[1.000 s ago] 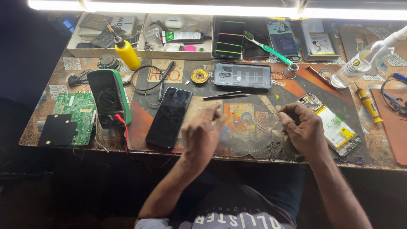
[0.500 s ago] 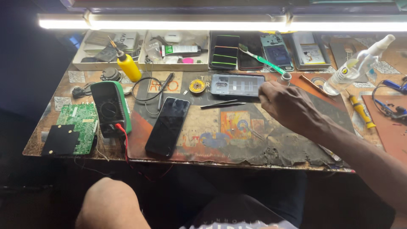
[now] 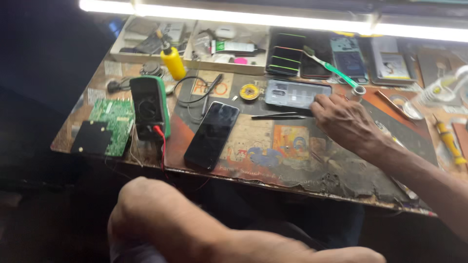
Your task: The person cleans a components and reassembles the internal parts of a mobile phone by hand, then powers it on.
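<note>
My right hand [image 3: 347,122] reaches across the worn work mat [image 3: 292,160], fingers bent, with the fingertips at the right edge of a grey phone housing [image 3: 292,93] lying flat. Whether the fingers grip it is hidden. Black tweezers [image 3: 280,116] lie just left of the hand. A black smartphone [image 3: 212,135] lies screen up further left. My left forearm [image 3: 175,224] crosses the bottom of the view, below the table edge, and the left hand itself is out of sight.
A green-cased multimeter [image 3: 148,104] with a red lead and a green circuit board [image 3: 113,122] sit at the left. A yellow bottle [image 3: 173,61], solder wick roll [image 3: 249,91], green toothbrush [image 3: 331,68], parts trays [image 3: 204,63] and stacked phones [image 3: 287,58] line the back. A yellow screwdriver [image 3: 449,142] lies at right.
Both hands left the mat's middle. My right hand moved up and left to the grey phone housing. My left arm pulled back below the table edge.
</note>
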